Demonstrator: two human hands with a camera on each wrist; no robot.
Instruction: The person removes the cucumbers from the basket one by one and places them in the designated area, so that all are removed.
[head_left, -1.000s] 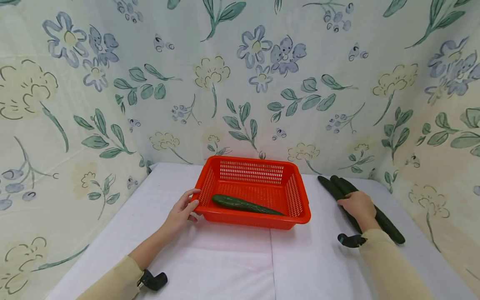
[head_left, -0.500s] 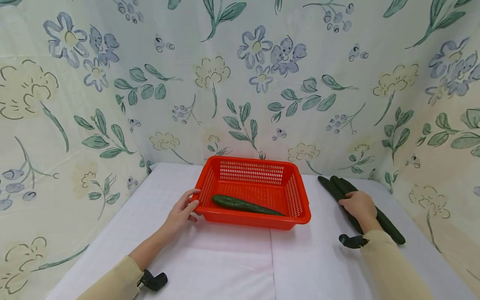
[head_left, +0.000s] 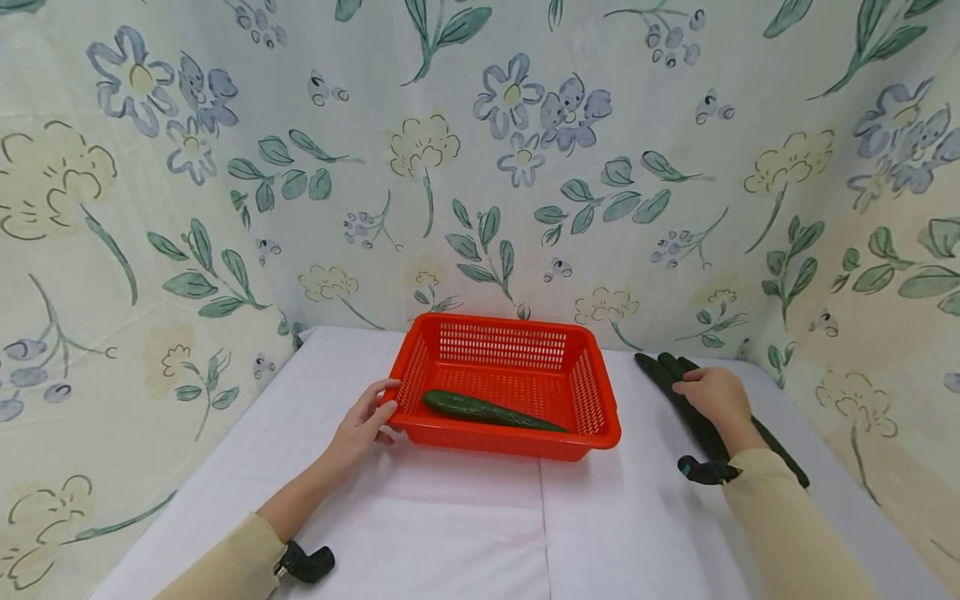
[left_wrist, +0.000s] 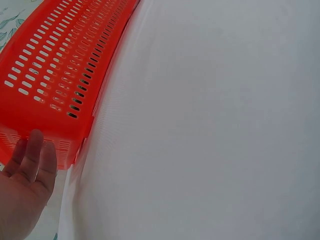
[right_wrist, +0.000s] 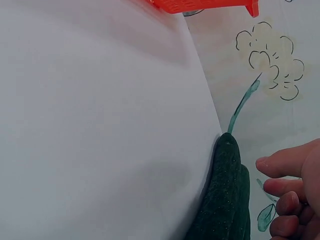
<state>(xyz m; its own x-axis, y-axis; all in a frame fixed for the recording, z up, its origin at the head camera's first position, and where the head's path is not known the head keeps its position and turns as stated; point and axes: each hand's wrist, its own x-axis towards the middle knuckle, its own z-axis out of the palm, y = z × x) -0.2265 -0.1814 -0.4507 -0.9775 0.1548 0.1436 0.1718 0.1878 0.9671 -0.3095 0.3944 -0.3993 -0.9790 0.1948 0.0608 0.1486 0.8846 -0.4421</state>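
Observation:
My left hand (head_left: 366, 417) holds the left rim of a red plastic basket (head_left: 498, 440); in the left wrist view, several fingers (left_wrist: 32, 157) lie against its end wall. One dark green cucumber (head_left: 487, 410) lies inside the basket, along the near side. To the right, my right hand (head_left: 718, 398) is just over a group of cucumbers (head_left: 693, 425) lying side by side on the table. In the right wrist view a gap shows between the loosely bent fingers (right_wrist: 285, 186) and the cucumbers (right_wrist: 220, 200), and nothing is seen in the hand.
A white cloth covers the table (head_left: 465, 533). Behind and at both sides hangs a floral curtain (head_left: 480, 208), close to the table's back edge. A black wrist camera (head_left: 307, 562) sits on the left wrist, another camera (head_left: 705, 471) on the right.
My right hand has let go of the cucumbers and risen slightly, its fingers higher over them. The left hand and the basket have stayed in place.

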